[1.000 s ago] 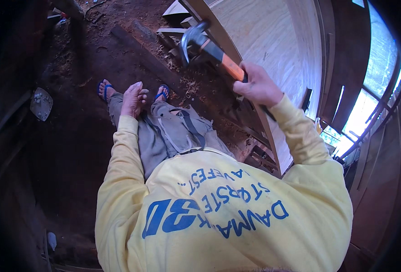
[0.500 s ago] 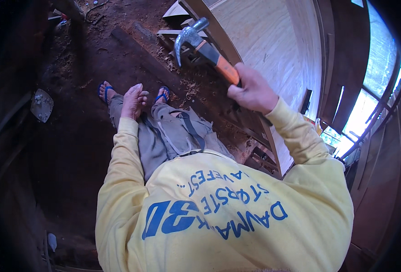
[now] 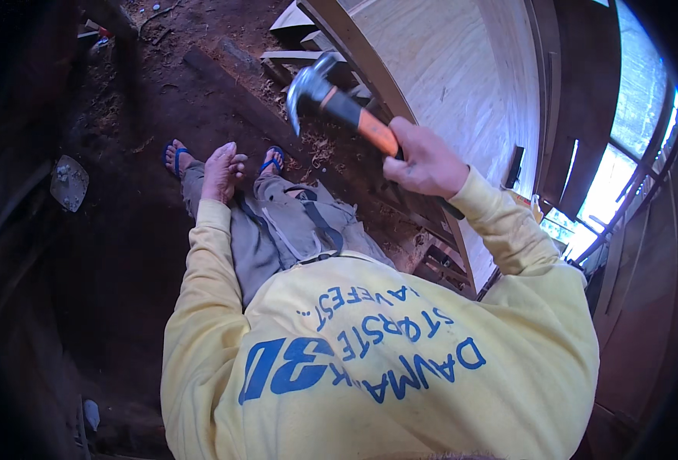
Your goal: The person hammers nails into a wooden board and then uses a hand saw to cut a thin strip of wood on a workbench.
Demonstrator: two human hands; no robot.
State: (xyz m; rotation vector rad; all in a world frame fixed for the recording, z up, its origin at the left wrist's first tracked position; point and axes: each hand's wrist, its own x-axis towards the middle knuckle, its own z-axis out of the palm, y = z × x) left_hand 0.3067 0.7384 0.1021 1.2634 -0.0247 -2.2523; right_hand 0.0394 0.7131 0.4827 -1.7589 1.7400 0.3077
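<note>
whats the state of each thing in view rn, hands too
Claw hammer with metal head and orange-and-black handle, gripped, held up
Bare right hand, closed around the handle
Bare left hand, fingers curled, cannot tell if holding anything
Blue thong sandals, worn
Yellow long-sleeved sweatshirt, worn, sleeves reaching the wrists

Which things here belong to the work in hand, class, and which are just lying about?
Work in hand: hammer, gripped in the right hand; probably the wooden panel nearby.
Lying about, apparently: dark plank, wood shavings, pale object at left.
</note>
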